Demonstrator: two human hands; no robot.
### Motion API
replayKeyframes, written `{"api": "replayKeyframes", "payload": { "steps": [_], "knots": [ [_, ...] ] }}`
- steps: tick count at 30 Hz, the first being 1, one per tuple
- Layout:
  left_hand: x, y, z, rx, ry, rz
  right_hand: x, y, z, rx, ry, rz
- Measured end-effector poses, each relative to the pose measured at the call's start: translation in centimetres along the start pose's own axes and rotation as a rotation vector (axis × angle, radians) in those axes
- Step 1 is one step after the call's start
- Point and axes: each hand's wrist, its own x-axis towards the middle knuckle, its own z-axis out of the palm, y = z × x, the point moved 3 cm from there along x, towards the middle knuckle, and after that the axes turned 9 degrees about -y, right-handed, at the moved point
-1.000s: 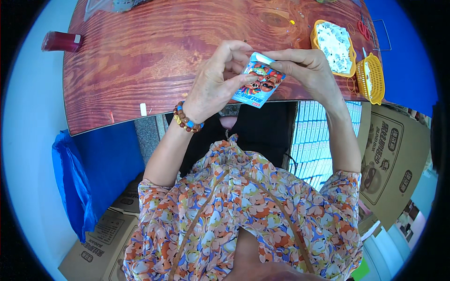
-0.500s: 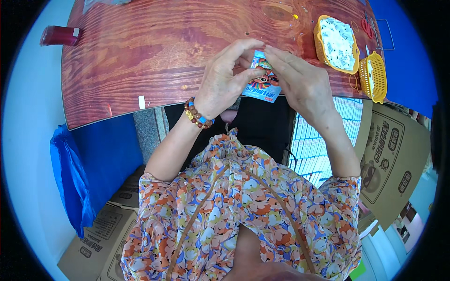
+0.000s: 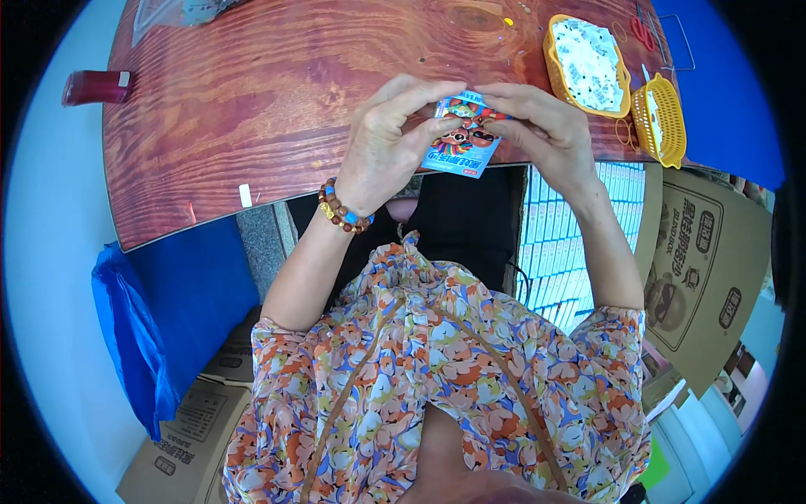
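A small light-blue packet (image 3: 463, 143) with a colourful cartoon picture is held over the near edge of the red wooden table (image 3: 277, 101). My left hand (image 3: 390, 147), with a bead bracelet at the wrist, pinches the packet's left top edge. My right hand (image 3: 537, 134) pinches its right top edge. The fingertips of both hands meet along the packet's top, which they partly hide.
Two yellow plastic baskets (image 3: 588, 59) (image 3: 659, 122) with white pieces stand at the table's far right. A dark red cylinder (image 3: 92, 86) lies at the left. A blue bag (image 3: 134, 336) and cardboard boxes (image 3: 714, 269) sit on the floor around my seat.
Both hands have shifted slightly left and closer together on the packet's top edge. The packet now hangs lower between the fingers, showing more of its front.
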Motion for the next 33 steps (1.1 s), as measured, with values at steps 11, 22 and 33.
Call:
{"api": "replayKeyframes", "payload": {
  "steps": [11,22,33],
  "knots": [
    [-0.8,-0.5,1.8,0.073,0.088,-0.064,-3.6,2.1,4.0,0.622,0.106,0.428],
    [-2.5,-0.9,8.6,-0.257,-0.373,-0.197,-22.7,2.9,0.2,0.661,0.492,0.659],
    [-1.8,-1.6,5.2,-0.14,-0.369,-0.11,-57.6,4.0,6.4,-0.465,0.244,2.001]
  ]
}}
